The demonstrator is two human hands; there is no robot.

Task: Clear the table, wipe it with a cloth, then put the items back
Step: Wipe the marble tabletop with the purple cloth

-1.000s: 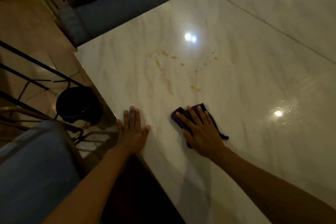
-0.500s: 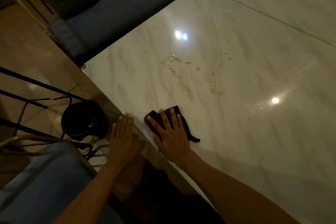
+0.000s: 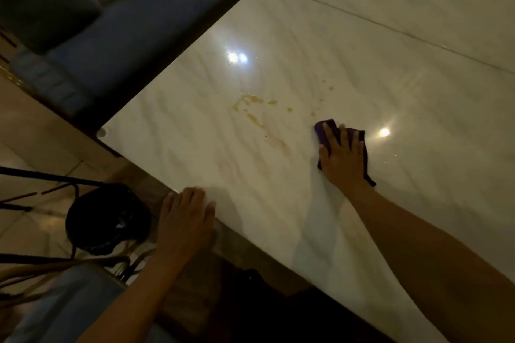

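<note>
Pressing flat, your right hand (image 3: 341, 159) pins the crumpled dark purple cloth (image 3: 324, 131) to the glossy white marble tabletop (image 3: 418, 92), just right of yellowish-brown spill streaks (image 3: 252, 111). Your left hand (image 3: 185, 217) rests open-palmed on the near edge, holding nothing.

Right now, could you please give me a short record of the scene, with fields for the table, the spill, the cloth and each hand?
table: pale marble top, bare of items, glossy with lamp reflections
spill: yellowish streaks and drops left of the cloth, not yet wiped
cloth: purple cloth, flat on the table under the right hand
right hand: right hand pressed palm down on the cloth, fingers spread
left hand: left hand resting flat on the near table edge, holding nothing
beside table: blue seat at the far side
</note>
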